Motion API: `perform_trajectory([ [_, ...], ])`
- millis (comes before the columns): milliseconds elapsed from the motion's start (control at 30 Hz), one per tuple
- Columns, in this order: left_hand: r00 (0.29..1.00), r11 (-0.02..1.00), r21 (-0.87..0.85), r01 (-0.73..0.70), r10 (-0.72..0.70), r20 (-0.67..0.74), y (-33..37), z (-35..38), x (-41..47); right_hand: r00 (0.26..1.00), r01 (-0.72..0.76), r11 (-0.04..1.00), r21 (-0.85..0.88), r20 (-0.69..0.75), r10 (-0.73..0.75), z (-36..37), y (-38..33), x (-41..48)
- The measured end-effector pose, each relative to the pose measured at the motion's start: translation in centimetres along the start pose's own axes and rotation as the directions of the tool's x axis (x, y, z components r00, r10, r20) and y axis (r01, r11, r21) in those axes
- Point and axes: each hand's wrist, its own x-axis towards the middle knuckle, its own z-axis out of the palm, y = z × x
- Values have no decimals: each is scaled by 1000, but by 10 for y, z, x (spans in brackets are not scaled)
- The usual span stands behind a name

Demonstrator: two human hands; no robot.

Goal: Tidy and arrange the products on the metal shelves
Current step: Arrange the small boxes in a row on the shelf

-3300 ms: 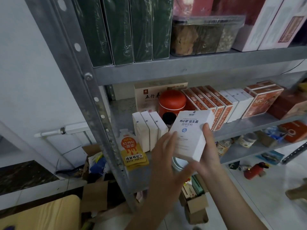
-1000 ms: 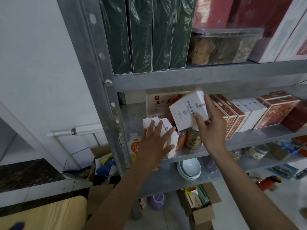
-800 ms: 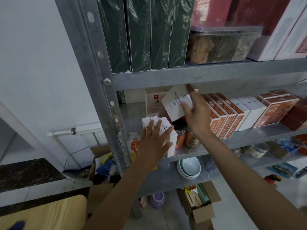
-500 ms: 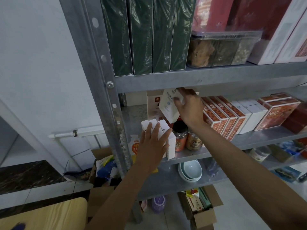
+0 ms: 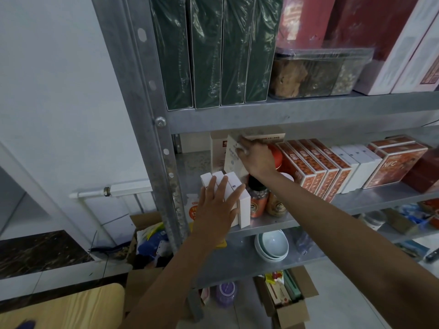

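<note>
While the right hand (image 5: pixel 257 159) pinches the white carton (image 5: pixel 231 162) near its upper edge, fingers curled over it and thumb out of sight, the carton hangs tilted above the middle shelf (image 5: pixel 356 198), behind the row of three white cartons (image 5: pixel 244 205) and in front of a beige box (image 5: pixel 217 148). Left hand (image 5: pixel 217 205): fingers straight and spread, pressing flat on that row, gripping nothing. Judgement: thin card, light, stiff, corners dent easily, smooth faces probably slippery. Best gripped across the narrow sides near mid-height. Dark-lidded jars (image 5: pixel 259 200) stand just beside.

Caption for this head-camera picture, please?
Right hand holds a white box over the shelf; left hand rests on three white boxes.
</note>
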Motion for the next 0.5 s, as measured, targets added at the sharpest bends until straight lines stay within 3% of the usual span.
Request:
perform_trajectory([
  [133, 1000, 999, 32, 8, -8, 8, -1, 3, 2, 976, -58, 998, -26, 210, 62, 10, 6, -9],
  [233, 999, 999, 48, -4, 2, 38, 1, 1, 6, 948, 21, 981, -190, 316, 41, 9, 6, -14],
  [400, 995, 998, 62, -30, 24, 98, 5, -1, 11, 960, 159, 886, -436, 277, -36, 8, 3, -11],
  [500, 988, 993, 103, -48, 33, 148, 5, 0, 14, 955, 171, 868, -465, 294, -31, 4, 8, -9],
])
